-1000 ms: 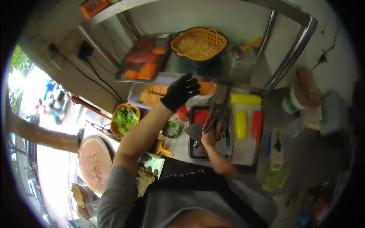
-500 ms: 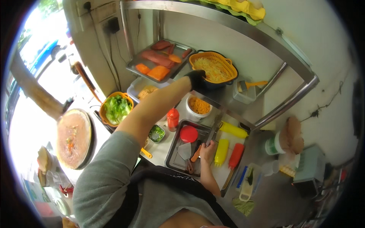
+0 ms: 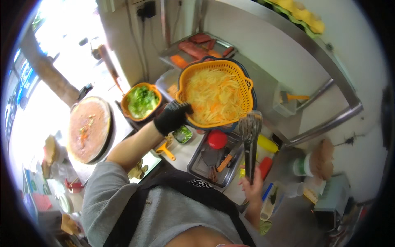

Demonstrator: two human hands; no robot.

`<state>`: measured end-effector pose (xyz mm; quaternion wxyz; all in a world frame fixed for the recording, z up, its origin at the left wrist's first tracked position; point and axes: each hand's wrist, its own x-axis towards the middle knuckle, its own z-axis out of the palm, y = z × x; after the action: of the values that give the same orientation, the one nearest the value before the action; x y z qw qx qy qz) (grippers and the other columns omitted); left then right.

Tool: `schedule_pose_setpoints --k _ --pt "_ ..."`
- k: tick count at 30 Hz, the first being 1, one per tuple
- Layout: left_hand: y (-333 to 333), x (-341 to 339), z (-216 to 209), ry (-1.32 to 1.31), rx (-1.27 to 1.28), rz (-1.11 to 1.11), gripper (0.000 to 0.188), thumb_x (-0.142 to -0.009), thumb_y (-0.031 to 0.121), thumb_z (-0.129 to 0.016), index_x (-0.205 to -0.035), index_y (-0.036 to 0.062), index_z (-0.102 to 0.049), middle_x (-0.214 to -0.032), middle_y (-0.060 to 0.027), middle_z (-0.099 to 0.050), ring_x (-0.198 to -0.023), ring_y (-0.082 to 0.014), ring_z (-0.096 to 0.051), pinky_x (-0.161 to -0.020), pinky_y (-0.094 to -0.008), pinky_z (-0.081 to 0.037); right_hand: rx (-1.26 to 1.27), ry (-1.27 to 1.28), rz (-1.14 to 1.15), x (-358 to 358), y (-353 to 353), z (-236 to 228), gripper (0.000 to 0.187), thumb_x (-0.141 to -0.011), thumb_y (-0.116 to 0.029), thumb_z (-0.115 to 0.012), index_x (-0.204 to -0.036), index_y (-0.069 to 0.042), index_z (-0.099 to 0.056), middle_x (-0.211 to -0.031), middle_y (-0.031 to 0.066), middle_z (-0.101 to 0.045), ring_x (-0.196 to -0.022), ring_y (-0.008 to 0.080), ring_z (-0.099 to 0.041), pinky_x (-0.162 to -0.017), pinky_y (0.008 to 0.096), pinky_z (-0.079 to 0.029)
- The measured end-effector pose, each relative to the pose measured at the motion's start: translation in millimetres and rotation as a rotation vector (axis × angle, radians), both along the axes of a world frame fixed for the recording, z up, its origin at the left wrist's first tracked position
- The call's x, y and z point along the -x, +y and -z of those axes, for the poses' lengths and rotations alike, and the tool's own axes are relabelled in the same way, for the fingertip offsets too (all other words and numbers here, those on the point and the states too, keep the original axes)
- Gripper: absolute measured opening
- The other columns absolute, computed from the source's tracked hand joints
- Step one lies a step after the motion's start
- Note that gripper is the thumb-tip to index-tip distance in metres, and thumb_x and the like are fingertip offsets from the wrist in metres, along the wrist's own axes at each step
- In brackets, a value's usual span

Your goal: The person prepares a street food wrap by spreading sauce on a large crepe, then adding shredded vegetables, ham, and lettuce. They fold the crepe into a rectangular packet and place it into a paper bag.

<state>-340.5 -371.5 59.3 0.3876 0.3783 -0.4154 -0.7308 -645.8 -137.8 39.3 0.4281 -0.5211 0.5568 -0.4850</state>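
My left hand, in a black glove, grips the near-left rim of a yellow colander basket. The basket sits inside a dark blue outer bowl and holds pale shredded vegetable with orange strips. My bare right hand is closed round the lower end of metal tongs, which stand up with their tips beside the basket's right side. Below the basket lies a dark metal tray with a red round lid, a spatula and an orange-handled tool.
At left, a round griddle carries a large browned pancake. A basket of lettuce stands beside it. Behind are a metal tray of meat and a clear box with a brush. Red and yellow squeeze bottles lie at right.
My left hand has brought the basket and its bowl off the shelf, nearer to me. My right hand has moved right, raising the tongs from beside the tray. The view has shifted too.
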Motion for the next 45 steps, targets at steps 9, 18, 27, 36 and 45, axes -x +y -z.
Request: schedule_pose_setpoints --k 9,18,27,36,45 --pt "147 -120 14 -0.099 0.096 -0.681 0.061 -0.077 0.002 -0.057 -0.134 0.0022 -0.036 -0.108 -0.0083 -0.056 -0.088 -0.0155 -0.057 -0.070 -0.0271 -0.052 0.161 0.594 -0.536 -119 -142 -75 0.052 -0.084 -0.022 -0.064 -0.129 -0.001 -0.048 -0.081 0.0145 -0.064 -0.063 0.0201 -0.060 -0.063 0.0329 -0.048" --pt "270 -210 17 -0.061 0.058 -1.084 0.071 -0.076 0.000 -0.055 -0.141 0.0040 -0.027 -0.115 -0.0084 -0.051 -0.099 -0.0148 -0.052 -0.082 -0.0282 -0.048 0.300 0.590 -1.340 -305 -167 -72 0.058 -0.084 -0.027 -0.063 -0.131 0.001 -0.044 -0.072 0.0149 -0.060 -0.065 0.0185 -0.058 -0.067 0.0307 -0.047" --pt "313 -263 40 -0.287 0.140 -1.387 0.082 -0.074 -0.003 -0.055 -0.145 0.0061 -0.017 -0.116 -0.0127 -0.051 -0.096 -0.0181 -0.053 -0.079 -0.0294 -0.049 0.580 0.588 -1.468 -421 -138 -45 0.055 -0.083 -0.021 -0.065 -0.132 -0.008 -0.045 -0.079 0.0195 -0.063 -0.072 0.0302 -0.064 -0.067 0.0391 -0.049" --pt "314 -312 63 0.042 0.103 -1.457 0.047 -0.076 0.001 -0.056 -0.121 0.0007 -0.044 -0.100 -0.0081 -0.057 -0.085 -0.0184 -0.058 -0.072 -0.0298 -0.052 0.131 0.431 -1.405 -448 -136 -72 0.048 -0.087 -0.012 -0.059 -0.133 -0.008 -0.047 -0.067 0.0038 -0.059 -0.047 0.0057 -0.052 -0.046 0.0237 -0.044" --pt "350 -344 79 0.126 0.144 -1.657 0.026 -0.080 0.003 -0.052 -0.106 -0.0011 -0.048 -0.087 -0.0085 -0.058 -0.070 -0.0153 -0.061 -0.055 -0.0241 -0.052 0.245 0.548 -1.118 -472 -162 -63 0.048 -0.085 -0.021 -0.059 -0.129 -0.005 -0.049 -0.064 0.0119 -0.059 -0.046 0.0189 -0.057 -0.050 0.0307 -0.046"
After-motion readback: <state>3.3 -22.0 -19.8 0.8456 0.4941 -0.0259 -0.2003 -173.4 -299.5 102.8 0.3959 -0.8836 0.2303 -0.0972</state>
